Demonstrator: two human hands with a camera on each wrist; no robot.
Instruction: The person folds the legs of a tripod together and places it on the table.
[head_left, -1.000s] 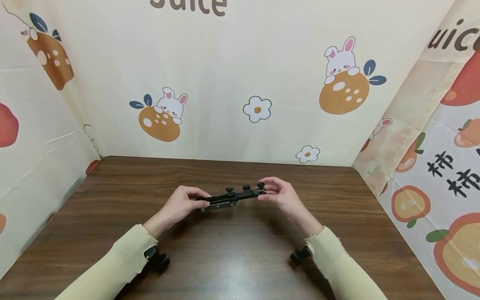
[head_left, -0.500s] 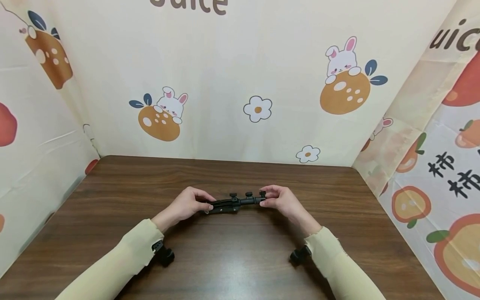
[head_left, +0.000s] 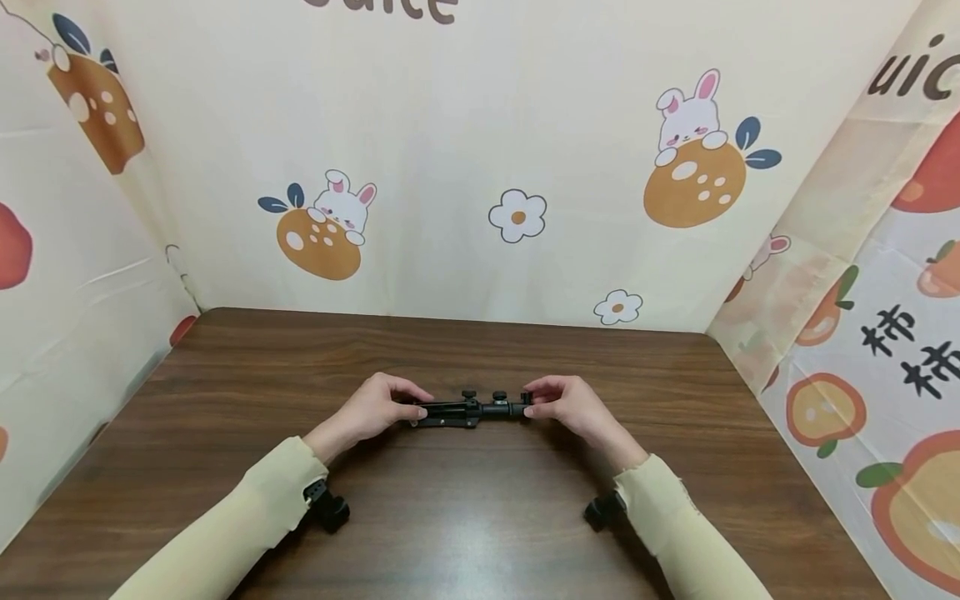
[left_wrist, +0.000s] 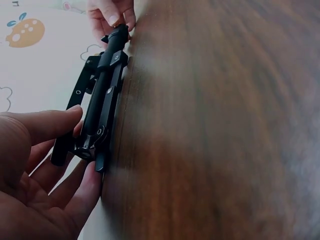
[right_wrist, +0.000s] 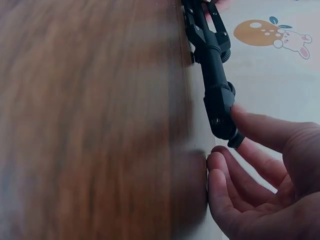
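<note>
A small black folding tripod (head_left: 457, 412) with several knobs lies level across the middle of the wooden table, its folded legs toward the left. My left hand (head_left: 371, 410) grips the leg ends; in the left wrist view the thumb presses one leg (left_wrist: 77, 92) while other fingers sit behind and under the ends. At the opposite end, my right hand (head_left: 573, 408) pinches the tripod's head with thumb and forefinger. The right wrist view shows the thumb against the head's side (right_wrist: 217, 117), the lower fingers curled below it near the tabletop. Part of each tip is hidden by fingers.
The brown wooden table (head_left: 465, 517) reaches back to a cream curtain (head_left: 435, 167) printed with rabbits, fruit and flowers. Printed cloth also hangs at the left and right sides. A black wrist camera (head_left: 327, 508) is strapped at my left cuff, another (head_left: 602, 510) at my right.
Both hands have brought the tripod down and slightly to the right, and it has gone from tilted to level on the table. Over the last half second it has barely moved.
</note>
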